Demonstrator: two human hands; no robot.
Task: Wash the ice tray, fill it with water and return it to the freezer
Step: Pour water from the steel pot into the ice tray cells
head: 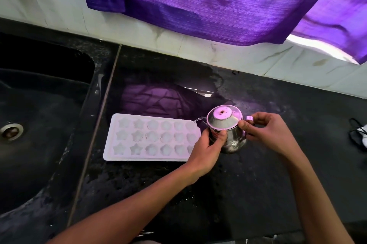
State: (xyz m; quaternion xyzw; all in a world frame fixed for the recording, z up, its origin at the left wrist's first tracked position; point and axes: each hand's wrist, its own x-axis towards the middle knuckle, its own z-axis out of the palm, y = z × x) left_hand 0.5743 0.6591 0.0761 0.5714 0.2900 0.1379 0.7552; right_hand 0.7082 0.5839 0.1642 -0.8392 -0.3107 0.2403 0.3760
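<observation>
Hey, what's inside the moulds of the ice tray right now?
A thin stream pours from the kettle into the ice tray, at its far right corner. Whether the moulds hold water is unclear. The left hand covers the near right corner.

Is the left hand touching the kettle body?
Touching. The head view shows the left hand wrapped round the steel kettle, fingers curled against its side, no gap visible, while the right hand pinches the handle.

ice tray point(151, 138): right end hidden behind the left hand point(206, 149)
sink point(39, 116): cut off at 9 o'clock
black-and-white object point(360, 134): cut off at 3 o'clock, unidentifiable
</observation>
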